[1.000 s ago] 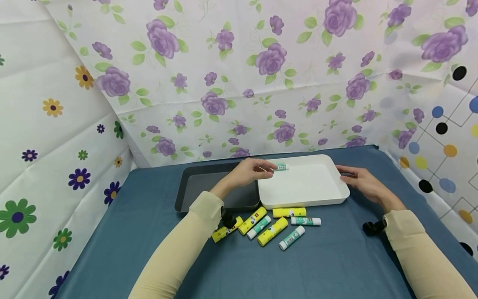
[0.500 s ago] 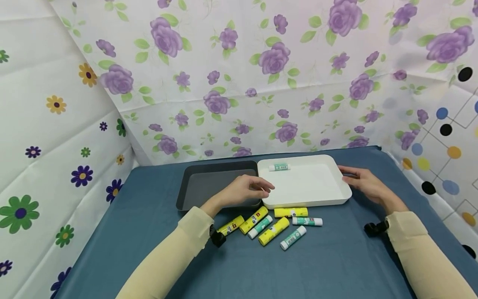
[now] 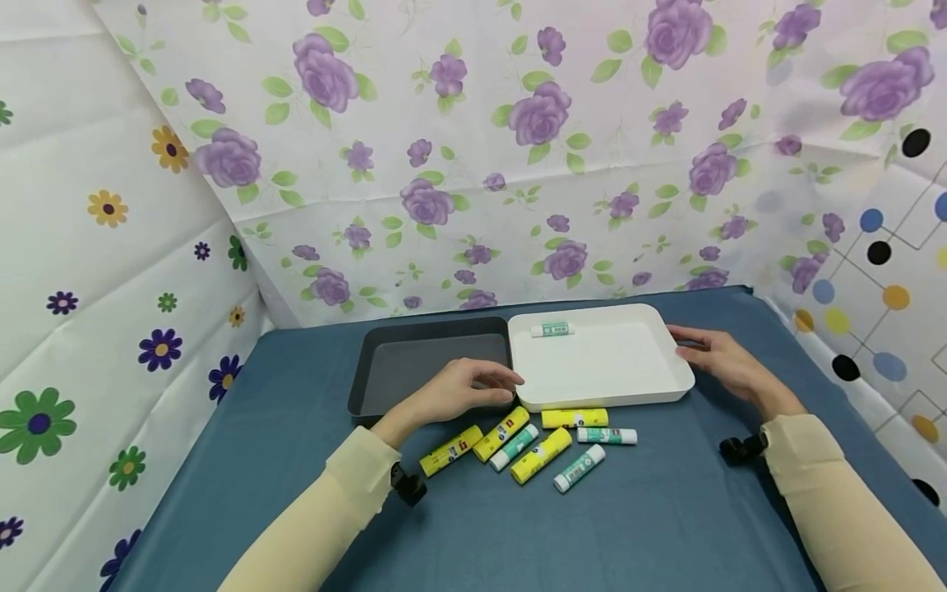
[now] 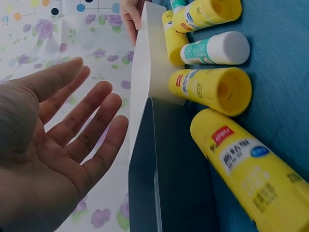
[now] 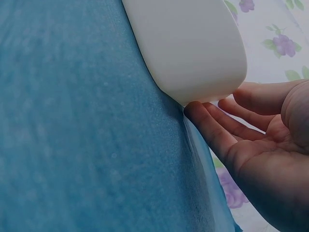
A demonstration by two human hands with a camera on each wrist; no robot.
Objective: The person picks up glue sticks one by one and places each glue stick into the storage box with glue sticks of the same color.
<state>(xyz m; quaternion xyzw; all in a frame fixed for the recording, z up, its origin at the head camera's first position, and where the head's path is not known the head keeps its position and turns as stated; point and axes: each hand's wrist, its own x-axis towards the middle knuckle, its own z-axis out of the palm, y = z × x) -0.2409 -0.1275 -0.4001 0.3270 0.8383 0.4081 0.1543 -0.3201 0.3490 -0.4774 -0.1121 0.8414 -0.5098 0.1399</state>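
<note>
Drawn back from the white tray [image 3: 669, 386], where one green glue stick [image 3: 552, 330] is left, the left hand [image 3: 459, 393], its grip open and empty, is best lowered squarely onto the nearest yellow glue stick [image 3: 450, 450] on the bench [image 3: 296, 493].

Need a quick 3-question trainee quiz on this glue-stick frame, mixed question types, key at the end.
1. True or false: the left hand grips a glue stick.
2. How many glue sticks lie on the blue cloth in front of the trays? A) four B) six C) eight
3. Fill in: the one green glue stick already in a tray lies in the ___ tray.

Key
1. False. In the left wrist view its fingers are spread and hold nothing; it hovers over the near edge of the dark tray.
2. B, six: four yellow, two green.
3. White. It lies at the far edge of the white tray, whose right end the right hand touches.
</note>
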